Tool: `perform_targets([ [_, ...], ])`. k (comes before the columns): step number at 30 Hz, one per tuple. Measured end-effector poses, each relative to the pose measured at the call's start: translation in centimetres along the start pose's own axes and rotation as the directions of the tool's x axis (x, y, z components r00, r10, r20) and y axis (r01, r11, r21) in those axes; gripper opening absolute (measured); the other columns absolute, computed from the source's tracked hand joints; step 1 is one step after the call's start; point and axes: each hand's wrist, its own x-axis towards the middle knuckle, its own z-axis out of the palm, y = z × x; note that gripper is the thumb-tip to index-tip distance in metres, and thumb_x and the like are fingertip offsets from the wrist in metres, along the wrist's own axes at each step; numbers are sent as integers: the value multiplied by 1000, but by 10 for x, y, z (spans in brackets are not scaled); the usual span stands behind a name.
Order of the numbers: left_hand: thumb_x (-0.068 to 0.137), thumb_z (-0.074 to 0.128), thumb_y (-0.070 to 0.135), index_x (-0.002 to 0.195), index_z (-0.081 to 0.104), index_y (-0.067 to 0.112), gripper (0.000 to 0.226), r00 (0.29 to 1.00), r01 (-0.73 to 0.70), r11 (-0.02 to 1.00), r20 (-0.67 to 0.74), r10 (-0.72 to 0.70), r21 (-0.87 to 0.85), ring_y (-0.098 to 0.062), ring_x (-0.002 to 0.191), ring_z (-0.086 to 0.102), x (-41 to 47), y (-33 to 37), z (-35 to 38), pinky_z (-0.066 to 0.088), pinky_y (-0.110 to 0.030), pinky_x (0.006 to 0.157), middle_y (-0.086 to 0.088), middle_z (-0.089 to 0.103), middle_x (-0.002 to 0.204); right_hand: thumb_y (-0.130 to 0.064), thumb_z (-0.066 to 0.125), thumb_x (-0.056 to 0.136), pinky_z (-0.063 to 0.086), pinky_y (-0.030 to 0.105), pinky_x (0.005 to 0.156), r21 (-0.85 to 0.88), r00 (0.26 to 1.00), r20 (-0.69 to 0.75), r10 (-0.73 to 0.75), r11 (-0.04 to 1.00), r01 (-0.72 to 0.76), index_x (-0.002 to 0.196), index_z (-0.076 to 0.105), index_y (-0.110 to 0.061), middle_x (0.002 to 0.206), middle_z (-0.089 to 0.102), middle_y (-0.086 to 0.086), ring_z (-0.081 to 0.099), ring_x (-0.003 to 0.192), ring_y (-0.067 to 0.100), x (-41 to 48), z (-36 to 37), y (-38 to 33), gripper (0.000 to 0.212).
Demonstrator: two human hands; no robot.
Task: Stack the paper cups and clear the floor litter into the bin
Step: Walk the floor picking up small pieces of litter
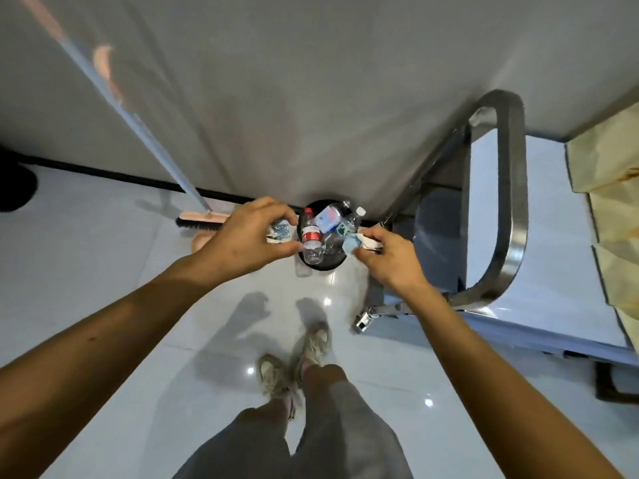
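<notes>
I see the bin [321,266] at 12 o'clock from the shoes [313,344]. It's round and black and stands on the glossy white tile floor [103,271], tight against the matte grey wall [311,98].

Inside it: a clear ribbed plastic red-label bottle [311,236] at the 9 o'clock side, a green-label bottle [350,224] at 2 o'clock, and a flat blue-pink packet [328,217] at 12.

The left hand [249,233] is over the bin's 9 o'clock edge, fingers and thumb curled in a C around a white paper cup [278,231] with blue print. The cup looks crumpled, and the hand hides part of the contact.

The right hand [390,257] is at the 3 o'clock edge, fingertips pinching a crumpled blue-and-white paper wad [353,242] just over the rim.

At 10 o'clock of the bin there's a broom [204,221] with a pink head, dark bristles and a pale handle, leaning on the wall. A polished bent steel tube frame [511,202] stands at 3 o'clock.
</notes>
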Motion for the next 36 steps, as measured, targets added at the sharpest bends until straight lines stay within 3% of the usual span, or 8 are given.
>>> perform_targets([
  [4, 70, 77, 28, 99, 62, 14, 35, 998, 30, 1000, 53, -30, 0, -11, 91, 45, 70, -33, 28, 26, -16, 70, 3, 50, 100, -16, 62, 84, 33, 11, 67, 46, 996, -25, 90, 995, -89, 113, 62, -11, 109, 66, 11, 60, 94, 21, 59, 14, 17, 29],
  [10, 68, 77, 14, 101, 63, 11, 36, 998, 43, 999, 42, -42, -32, -12, 85, 44, 151, -78, 90, 25, -13, 67, 2, 47, 97, -18, 60, 84, 41, 23, 74, 39, 984, -10, 180, 983, -180, 111, 62, -13, 106, 67, 10, 60, 89, 24, 131, 44, 48, 28],
  [15, 68, 76, 10, 103, 61, 12, 38, 992, 3, 997, 128, 7, -78, -13, 91, 47, 195, -112, 145, 25, 6, 70, -5, 53, 108, -20, 57, 85, 50, 35, 79, 43, 973, 0, 230, 972, -230, 111, 60, -19, 108, 66, 8, 60, 92, 28, 174, 74, 79, 26],
  [21, 70, 76, 13, 114, 56, 11, 48, 983, 14, 996, 184, 1, -83, -14, 93, 45, 223, -151, 203, 25, -8, 66, -11, 51, 119, -23, 57, 85, 52, 34, 71, 71, 941, -25, 337, 940, -334, 106, 61, -23, 103, 67, 7, 61, 85, 24, 204, 114, 110, 22],
  [25, 71, 75, 15, 120, 52, 10, 55, 977, -37, 992, 203, 61, -121, -15, 100, 46, 236, -157, 215, 28, 0, 69, -12, 49, 124, -20, 58, 84, 52, 33, 73, 94, 924, -36, 381, 922, -376, 106, 62, -20, 103, 67, 8, 62, 88, 26, 209, 124, 116, 22],
  [30, 72, 75, 14, 119, 52, 9, 52, 976, -66, 980, 193, 103, -188, -18, 107, 49, 246, -158, 212, 33, -12, 77, -9, 51, 125, -20, 60, 85, 32, 14, 57, 136, 921, -53, 386, 917, -376, 108, 62, -14, 103, 67, 5, 52, 79, 13, 212, 120, 117, 23],
  [33, 73, 74, 15, 122, 50, 12, 54, 960, -43, 971, 260, 106, -236, -13, 105, 46, 249, -164, 210, 33, 3, 69, -6, 50, 128, -21, 61, 85, 32, 13, 57, 146, 922, -68, 382, 918, -369, 106, 62, -14, 99, 66, 4, 52, 77, 12, 211, 119, 114, 22],
  [36, 73, 74, 16, 124, 48, 16, 57, 956, -6, 972, 283, 74, -234, -12, 102, 48, 250, -173, 207, 36, -4, 68, -4, 50, 128, -20, 61, 85, 40, 21, 66, 126, 928, -64, 367, 926, -357, 107, 61, -15, 102, 66, 5, 53, 78, 13, 213, 122, 112, 23],
])
